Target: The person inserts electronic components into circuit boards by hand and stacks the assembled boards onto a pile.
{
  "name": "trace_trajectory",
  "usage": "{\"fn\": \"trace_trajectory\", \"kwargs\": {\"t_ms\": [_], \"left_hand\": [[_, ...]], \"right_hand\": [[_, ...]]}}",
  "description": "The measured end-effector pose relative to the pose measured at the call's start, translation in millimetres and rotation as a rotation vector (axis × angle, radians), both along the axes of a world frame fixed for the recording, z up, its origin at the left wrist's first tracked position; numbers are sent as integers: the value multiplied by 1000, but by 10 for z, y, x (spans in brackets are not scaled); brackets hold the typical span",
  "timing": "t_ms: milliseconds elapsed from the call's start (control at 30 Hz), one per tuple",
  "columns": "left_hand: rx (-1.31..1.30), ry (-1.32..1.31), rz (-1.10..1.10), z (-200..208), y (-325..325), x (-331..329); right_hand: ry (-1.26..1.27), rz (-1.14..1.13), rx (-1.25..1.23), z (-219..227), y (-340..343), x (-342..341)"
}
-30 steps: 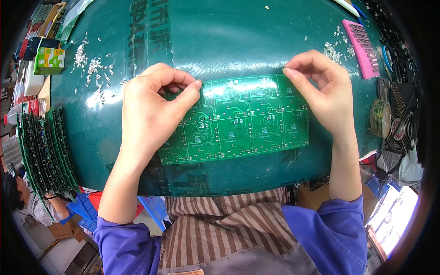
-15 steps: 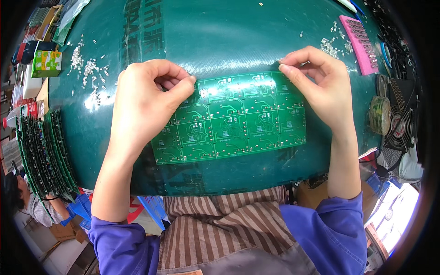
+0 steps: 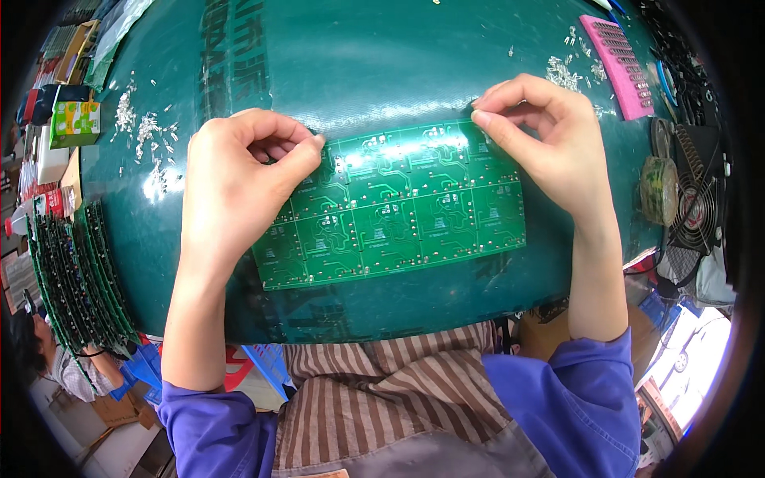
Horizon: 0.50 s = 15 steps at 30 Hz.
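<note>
A green printed circuit board panel (image 3: pixel 390 219), divided into several repeated sections, spans the space between my hands, its soldered side up. My left hand (image 3: pixel 239 179) is closed in a pinch at the panel's far edge, left of the middle. Part of the panel's left end is hidden behind that hand. At the far right corner, my right hand (image 3: pixel 550 135) pinches the edge between thumb and forefinger. Whether the panel touches the green mat (image 3: pixel 358 76) beneath is hard to tell.
Loose clear small parts lie in piles at left (image 3: pixel 147 131) and far right (image 3: pixel 563 73). A pink foam block (image 3: pixel 617 68) holds rows of small parts. Upright circuit boards (image 3: pixel 80 275) stand at left, near a green box (image 3: pixel 76 123). A tape roll (image 3: pixel 660 191) and fan (image 3: pixel 695 209) sit right.
The whole view has shifted and turned slightly, so the mat and things on it appear a little farther left. Both hands keep the same pinch on the panel.
</note>
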State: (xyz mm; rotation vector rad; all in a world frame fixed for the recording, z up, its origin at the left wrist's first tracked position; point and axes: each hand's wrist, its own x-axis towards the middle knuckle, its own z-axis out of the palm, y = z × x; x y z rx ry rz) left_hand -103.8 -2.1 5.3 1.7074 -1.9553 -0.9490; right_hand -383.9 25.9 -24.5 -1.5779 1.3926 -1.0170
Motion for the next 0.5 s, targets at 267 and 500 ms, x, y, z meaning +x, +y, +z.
{"fn": "trace_trajectory", "kwargs": {"t_ms": [267,500], "left_hand": [[-202,-68,-82,-22,60,-25],[-319,-158,-213,0,64,-14]], "right_hand": [[37,39,80,61,5,10],[43,-14,-45,-66,3,34]]}}
